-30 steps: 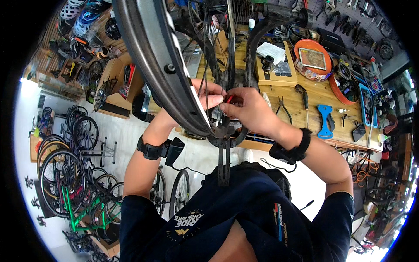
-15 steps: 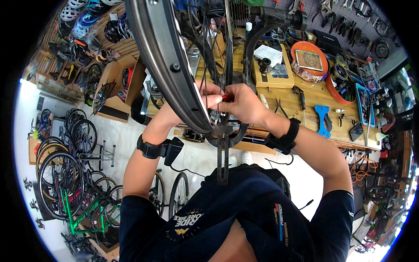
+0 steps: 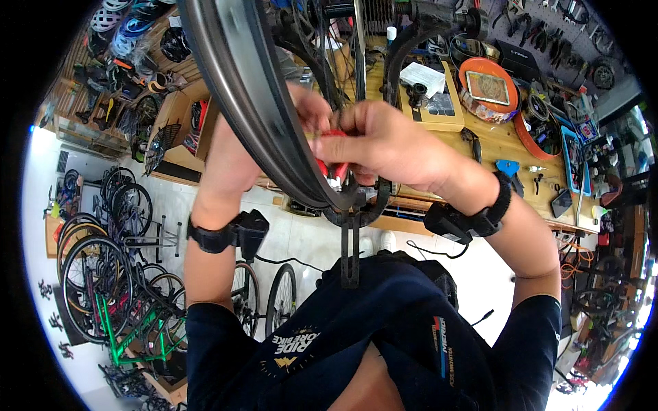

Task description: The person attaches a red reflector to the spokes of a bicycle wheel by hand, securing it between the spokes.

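A black wheel rim [image 3: 241, 89] stands upright in front of me in a black truing stand [image 3: 404, 61]. My right hand [image 3: 384, 147] is at the right side of the rim, closed on a small red spoke wrench [image 3: 341, 170] among the spokes. The wrench's pale metal end points down near the inside of the rim. My left hand [image 3: 236, 157] reaches around from the left, and the rim hides part of it. Its fingers show beyond the rim, slightly curled and apart, a little blurred, with nothing seen in them.
On the wooden bench [image 3: 445, 144] lie a yellow box [image 3: 432, 116], a round orange tray [image 3: 473, 75], a blue tool [image 3: 508, 171] and a blue bin [image 3: 574, 161]. Bicycles [image 3: 130, 288] stand at left, and a cardboard box [image 3: 179, 151] sits nearer. A slotted bar [image 3: 351, 257] juts toward me.
The rim has turned, and its inner face is now smeared. My left hand has drawn away from the spokes to the left. My right hand has come nearer, showing more of the red spoke wrench.
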The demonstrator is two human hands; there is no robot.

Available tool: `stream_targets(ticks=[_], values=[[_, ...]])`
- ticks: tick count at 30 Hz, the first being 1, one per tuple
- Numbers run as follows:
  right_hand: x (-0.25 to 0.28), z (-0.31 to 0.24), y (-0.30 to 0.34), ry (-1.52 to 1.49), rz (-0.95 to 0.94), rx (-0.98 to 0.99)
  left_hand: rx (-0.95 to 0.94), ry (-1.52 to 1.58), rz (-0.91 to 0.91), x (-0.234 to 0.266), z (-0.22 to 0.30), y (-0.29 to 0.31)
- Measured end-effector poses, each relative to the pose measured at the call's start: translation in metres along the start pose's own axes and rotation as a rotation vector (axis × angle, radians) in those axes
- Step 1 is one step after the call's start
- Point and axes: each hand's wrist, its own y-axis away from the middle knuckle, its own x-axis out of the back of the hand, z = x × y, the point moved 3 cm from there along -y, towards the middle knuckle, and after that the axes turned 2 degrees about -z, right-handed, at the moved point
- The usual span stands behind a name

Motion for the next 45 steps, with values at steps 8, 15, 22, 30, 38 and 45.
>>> stream_targets(ticks=[8,15,22,30,38,45], values=[[0.001,-0.003,-0.002,0.09,0.039,-0.001,0.023,0.102,0.007,0.0,0.008,0.001],[0.028,0.078,-0.03,0.557,0.227,0.002,0.103,-0.222,-0.033,-0.003,-0.082,0.015],[0.038,0.084,-0.031,0.74,0.38,0.172,0.187,-0.405,-0.027,-0.012,-0.086,0.007],[0.07,0.056,-0.015,0.556,0.592,0.129,0.171,-0.622,-0.016,-0.014,-0.084,0.005],[0.08,0.08,0.011,0.41,0.554,0.091,0.231,-0.404,0.108,0.007,-0.084,0.003],[0.084,0.083,0.021,0.381,0.551,0.072,0.475,0.278,-0.005,0.014,-0.091,0.006]])
